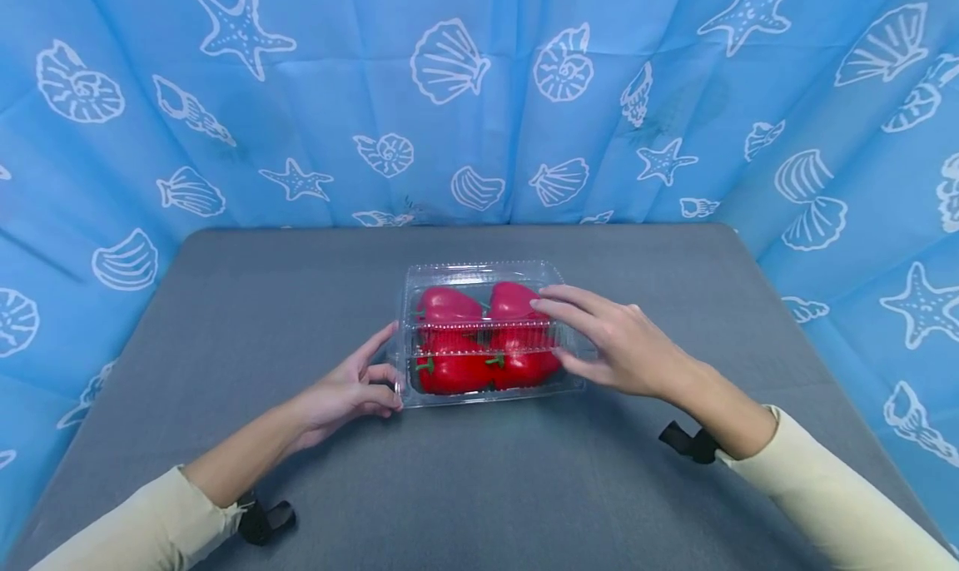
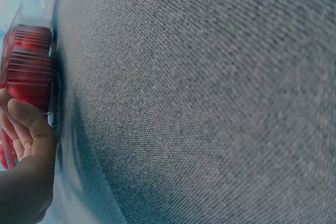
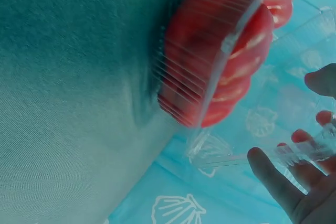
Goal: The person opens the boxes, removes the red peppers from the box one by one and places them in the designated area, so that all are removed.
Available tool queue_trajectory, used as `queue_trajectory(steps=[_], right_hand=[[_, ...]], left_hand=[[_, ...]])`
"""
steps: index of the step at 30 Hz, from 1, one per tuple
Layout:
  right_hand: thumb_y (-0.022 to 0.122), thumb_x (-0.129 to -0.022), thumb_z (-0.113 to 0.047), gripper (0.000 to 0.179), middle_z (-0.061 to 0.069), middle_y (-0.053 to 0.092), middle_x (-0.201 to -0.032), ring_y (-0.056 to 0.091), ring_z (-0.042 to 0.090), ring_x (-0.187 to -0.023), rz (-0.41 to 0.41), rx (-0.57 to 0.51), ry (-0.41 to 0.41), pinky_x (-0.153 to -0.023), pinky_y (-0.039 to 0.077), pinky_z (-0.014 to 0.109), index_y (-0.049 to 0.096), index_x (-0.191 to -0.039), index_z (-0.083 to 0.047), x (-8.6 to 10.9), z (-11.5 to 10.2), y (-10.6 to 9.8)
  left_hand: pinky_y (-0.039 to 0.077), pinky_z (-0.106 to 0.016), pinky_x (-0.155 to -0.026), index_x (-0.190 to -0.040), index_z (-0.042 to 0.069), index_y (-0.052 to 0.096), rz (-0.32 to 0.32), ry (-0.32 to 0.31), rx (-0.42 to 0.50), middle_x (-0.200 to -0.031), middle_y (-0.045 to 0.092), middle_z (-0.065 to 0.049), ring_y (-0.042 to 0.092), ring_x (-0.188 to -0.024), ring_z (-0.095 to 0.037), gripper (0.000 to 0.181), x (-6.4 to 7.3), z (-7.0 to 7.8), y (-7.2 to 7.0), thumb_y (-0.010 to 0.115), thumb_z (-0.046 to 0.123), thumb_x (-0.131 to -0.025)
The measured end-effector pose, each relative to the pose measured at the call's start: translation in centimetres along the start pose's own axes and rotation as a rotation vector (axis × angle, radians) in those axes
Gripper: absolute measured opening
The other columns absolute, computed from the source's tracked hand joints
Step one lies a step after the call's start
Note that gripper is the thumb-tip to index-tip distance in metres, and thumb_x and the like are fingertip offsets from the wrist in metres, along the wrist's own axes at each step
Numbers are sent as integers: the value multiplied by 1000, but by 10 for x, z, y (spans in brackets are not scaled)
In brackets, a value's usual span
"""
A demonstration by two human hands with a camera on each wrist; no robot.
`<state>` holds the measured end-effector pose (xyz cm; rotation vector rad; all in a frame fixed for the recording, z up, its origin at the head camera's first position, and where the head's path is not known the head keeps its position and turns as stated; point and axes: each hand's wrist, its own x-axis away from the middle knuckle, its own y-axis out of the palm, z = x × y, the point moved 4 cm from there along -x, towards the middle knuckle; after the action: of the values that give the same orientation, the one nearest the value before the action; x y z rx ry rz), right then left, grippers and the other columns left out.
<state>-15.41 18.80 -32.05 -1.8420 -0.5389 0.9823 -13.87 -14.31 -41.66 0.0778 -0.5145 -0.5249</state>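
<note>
A clear plastic clamshell container sits mid-table, with several red bell peppers inside. Its see-through lid is raised at an angle over them. At the container's left side, my left hand grips the edge between thumb and bent fingers. My right hand reaches over the right side, its fingers extended and apart, touching the lid near its edge. In the right wrist view, some fingers show through the lid. The left wrist view shows the left hand against the ribbed container wall.
The grey cloth-covered table spreads around the container. A blue curtain with white shells and starfish hangs behind and at the sides. Each wrist carries a black strap near the pale sleeve.
</note>
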Motion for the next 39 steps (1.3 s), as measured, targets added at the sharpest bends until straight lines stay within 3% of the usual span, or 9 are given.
queue_trajectory(steps=[4,7,12,15,18,32,39], right_hand=[[87,-71,-12,78,14,53,-140,64,15,-87,55,-15,21,-50,44,16,53,-141,-10,-5,3,-6],[84,-73,-10,79,14,51,-143,61,12,-81,91,-26,44,-55,50,21,50,-144,-10,-9,6,-10],[81,-75,-5,80,14,48,-145,60,25,-113,155,-65,79,-74,60,40,45,-146,-7,-14,12,-17],[80,-75,0,81,16,46,-147,50,31,-128,194,-116,97,-76,59,45,43,-147,-5,-15,17,-20],[79,-75,3,83,16,46,-147,48,32,-131,226,-161,118,-75,59,46,40,-148,-3,-17,21,-22],[67,-84,-1,72,15,44,-147,51,32,-119,307,-119,168,-66,58,39,38,-150,-5,-36,35,-25],[65,-87,-9,65,18,49,-127,56,25,-101,361,-57,286,-67,53,40,42,-148,-11,-48,42,-25]], left_hand=[[52,-36,-87,-160,30,7,-10,11,4,-106,63,-8,66,-95,-23,95,1,0,0,66,6,-90],[52,-36,-88,-160,30,8,-20,21,4,-107,63,-7,66,-95,-23,93,1,0,0,66,7,-91],[52,-37,-88,-159,33,10,-28,30,7,-107,63,-9,66,-95,-24,92,1,0,0,66,7,-91],[52,-36,-88,-159,34,10,-33,29,10,-109,63,-10,66,-95,-24,92,1,0,1,65,6,-91],[52,-36,-88,-159,34,10,-39,28,15,-109,62,-10,66,-95,-23,92,1,-1,1,65,5,-91],[52,-36,-85,-160,30,8,-50,56,3,-101,63,-9,67,-92,-23,92,3,1,3,62,2,-91],[52,-36,-86,-160,30,10,-40,51,-9,-101,62,-9,67,-94,-25,90,4,1,4,64,7,-92]])
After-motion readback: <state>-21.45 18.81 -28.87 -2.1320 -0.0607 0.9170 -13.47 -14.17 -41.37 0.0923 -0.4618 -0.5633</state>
